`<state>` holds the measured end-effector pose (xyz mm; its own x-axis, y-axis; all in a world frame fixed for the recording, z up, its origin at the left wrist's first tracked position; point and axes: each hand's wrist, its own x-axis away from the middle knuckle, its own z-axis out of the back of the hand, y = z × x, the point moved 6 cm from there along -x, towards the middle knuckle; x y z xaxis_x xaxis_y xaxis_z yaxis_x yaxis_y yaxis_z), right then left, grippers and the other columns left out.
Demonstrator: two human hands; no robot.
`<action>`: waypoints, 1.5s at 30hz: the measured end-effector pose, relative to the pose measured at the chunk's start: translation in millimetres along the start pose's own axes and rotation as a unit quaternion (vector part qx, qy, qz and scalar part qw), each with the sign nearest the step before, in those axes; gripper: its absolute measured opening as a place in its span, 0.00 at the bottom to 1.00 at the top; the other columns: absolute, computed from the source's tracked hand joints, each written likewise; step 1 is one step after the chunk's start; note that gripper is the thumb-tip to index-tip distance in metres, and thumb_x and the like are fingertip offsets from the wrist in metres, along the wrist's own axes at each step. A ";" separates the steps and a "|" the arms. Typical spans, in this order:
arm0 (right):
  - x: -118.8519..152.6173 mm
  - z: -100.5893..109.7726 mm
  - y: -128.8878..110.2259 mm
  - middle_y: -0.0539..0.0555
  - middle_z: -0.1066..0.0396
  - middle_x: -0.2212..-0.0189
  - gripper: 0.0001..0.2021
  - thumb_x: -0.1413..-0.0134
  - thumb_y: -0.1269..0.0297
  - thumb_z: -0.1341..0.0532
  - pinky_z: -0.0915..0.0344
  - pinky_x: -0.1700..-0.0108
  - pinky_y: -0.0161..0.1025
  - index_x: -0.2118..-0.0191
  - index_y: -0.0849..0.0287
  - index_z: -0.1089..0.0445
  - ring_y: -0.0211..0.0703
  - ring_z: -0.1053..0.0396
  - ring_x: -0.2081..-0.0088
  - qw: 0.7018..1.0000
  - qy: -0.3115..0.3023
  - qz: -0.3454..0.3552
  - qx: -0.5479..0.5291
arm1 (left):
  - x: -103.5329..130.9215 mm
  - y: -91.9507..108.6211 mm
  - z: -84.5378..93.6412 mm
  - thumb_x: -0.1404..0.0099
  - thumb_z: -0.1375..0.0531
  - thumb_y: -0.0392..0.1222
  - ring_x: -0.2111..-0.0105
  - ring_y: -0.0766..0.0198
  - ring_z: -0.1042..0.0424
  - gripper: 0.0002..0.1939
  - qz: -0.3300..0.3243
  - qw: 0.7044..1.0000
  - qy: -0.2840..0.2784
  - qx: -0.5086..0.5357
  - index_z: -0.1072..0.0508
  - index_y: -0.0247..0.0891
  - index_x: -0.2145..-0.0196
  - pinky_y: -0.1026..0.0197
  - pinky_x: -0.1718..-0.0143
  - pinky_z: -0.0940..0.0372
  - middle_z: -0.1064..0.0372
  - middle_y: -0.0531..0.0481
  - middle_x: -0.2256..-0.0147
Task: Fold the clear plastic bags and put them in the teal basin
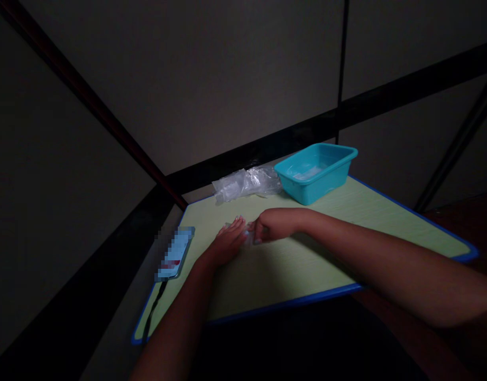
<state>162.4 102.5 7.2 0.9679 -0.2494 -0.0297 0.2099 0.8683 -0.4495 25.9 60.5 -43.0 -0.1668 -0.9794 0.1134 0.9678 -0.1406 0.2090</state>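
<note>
**Pale green bench [306, 275], blue-edged**

Beyond the left hand [232, 236], crumpled clear plastic [247, 185] lies along the far side. Right of it, beyond the right hand [277, 223], stands a turquoise tub [324, 185]. Left of the left hand lies a flat device [175, 256], partly pixelated, a dark strap [154, 307] trailing to the near edge. Between the hands shows a small transparent piece [249, 237], blurred.

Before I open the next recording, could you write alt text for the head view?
A person's left hand, palm down, and right hand, fingers curled, work at a small, blurred clear piece on a pale green, blue-edged table. Behind them are crumpled clear plastic and a turquoise basin; a partly pixelated, phone-like device lies at left.
</note>
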 end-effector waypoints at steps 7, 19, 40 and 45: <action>-1.3 -5.5 5.6 0.52 0.23 0.62 0.13 0.47 0.70 0.41 0.42 0.65 0.32 0.57 0.55 0.23 0.39 0.30 0.67 0.999 -0.018 0.025 0.007 | 2.2 3.1 2.5 0.32 0.54 0.55 0.34 0.54 0.61 0.33 -0.005 1.000 0.008 -0.018 0.52 0.37 0.35 0.44 0.36 0.60 0.62 0.40 0.33; 10.5 31.0 5.4 0.54 0.32 0.64 0.32 0.41 0.64 0.47 0.38 0.62 0.37 0.32 0.58 0.56 0.41 0.36 0.67 0.937 0.335 0.048 -0.081 | 19.6 4.9 43.9 0.35 0.47 0.55 0.35 0.51 0.55 0.31 -0.010 0.964 0.265 -0.008 0.42 0.39 0.38 0.41 0.36 0.70 0.51 0.40 0.35; -6.8 -7.5 -2.6 0.54 0.31 0.70 0.04 0.49 0.70 0.41 0.38 0.63 0.37 0.66 0.59 0.31 0.42 0.34 0.67 0.976 0.198 0.077 -0.057 | 14.9 -19.5 38.5 0.37 0.46 0.41 0.74 0.68 0.41 0.05 0.015 0.935 0.301 0.188 0.33 0.39 0.69 0.65 0.72 0.45 0.41 0.57 0.75; -7.8 -8.1 2.2 0.54 0.30 0.71 0.05 0.47 0.71 0.42 0.39 0.65 0.36 0.67 0.60 0.28 0.41 0.34 0.69 0.977 0.192 0.051 -0.078 | 4.0 -7.2 20.7 0.46 0.38 0.38 0.72 0.67 0.38 0.06 -0.040 0.961 0.220 0.163 0.34 0.39 0.75 0.65 0.71 0.46 0.38 0.57 0.75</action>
<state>154.2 102.9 -0.8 0.8529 -0.3343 -0.4010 0.0630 0.8285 -0.5565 14.3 60.6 -23.9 -0.0734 -0.9436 -0.3228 0.8328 -0.2361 0.5007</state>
